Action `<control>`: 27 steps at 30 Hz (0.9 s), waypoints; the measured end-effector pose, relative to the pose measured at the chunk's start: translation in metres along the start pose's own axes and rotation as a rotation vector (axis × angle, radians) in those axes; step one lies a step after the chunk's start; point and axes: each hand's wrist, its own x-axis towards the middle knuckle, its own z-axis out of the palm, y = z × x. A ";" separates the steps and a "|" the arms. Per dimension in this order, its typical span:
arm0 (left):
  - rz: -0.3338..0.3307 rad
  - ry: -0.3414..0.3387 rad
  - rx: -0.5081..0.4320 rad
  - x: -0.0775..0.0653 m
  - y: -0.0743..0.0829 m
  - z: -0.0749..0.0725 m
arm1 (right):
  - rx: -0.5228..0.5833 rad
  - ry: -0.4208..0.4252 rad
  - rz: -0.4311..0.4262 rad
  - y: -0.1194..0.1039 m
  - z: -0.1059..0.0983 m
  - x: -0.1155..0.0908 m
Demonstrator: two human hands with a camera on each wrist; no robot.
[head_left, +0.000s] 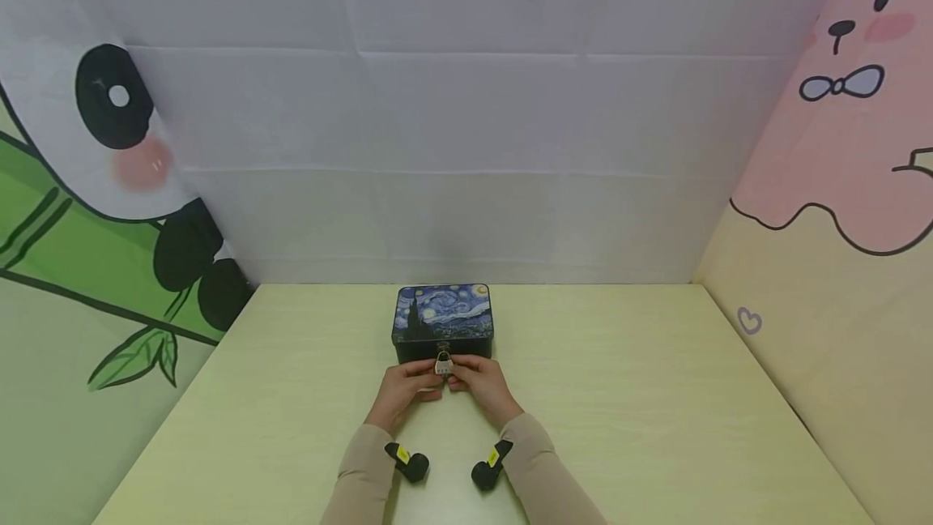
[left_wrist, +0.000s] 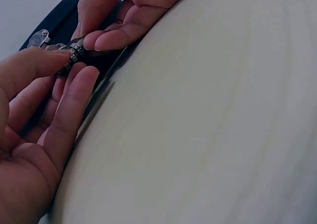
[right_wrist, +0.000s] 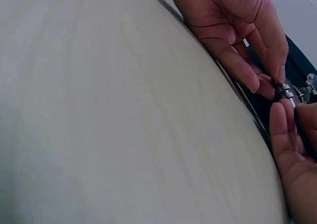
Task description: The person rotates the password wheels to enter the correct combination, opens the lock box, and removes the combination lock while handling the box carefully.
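Note:
A small metal combination padlock (head_left: 444,367) hangs at the front of a dark tin box (head_left: 445,313) whose lid bears a swirling blue night-sky painting. From the left, my left hand (head_left: 402,389) pinches the padlock between thumb and fingers. My right hand (head_left: 484,386) holds its other side with thumb and fingertips. Number dials (left_wrist: 75,52) show between the fingers in the left wrist view. The metal clasp (right_wrist: 311,85) of the box appears just beyond the lock in the right wrist view. Fingers hide part of the padlock and the box's lower front.
The box stands toward the back of a pale wood-grain table (head_left: 627,395). Behind it hangs a creased white sheet (head_left: 466,120). Cartoon-printed panels flank both sides. Black devices with yellow labels are strapped at each wrist, over beige sleeves (head_left: 364,468).

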 end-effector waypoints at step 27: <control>-0.018 -0.022 -0.010 -0.001 0.003 -0.001 | 0.019 0.006 0.008 -0.010 0.004 -0.005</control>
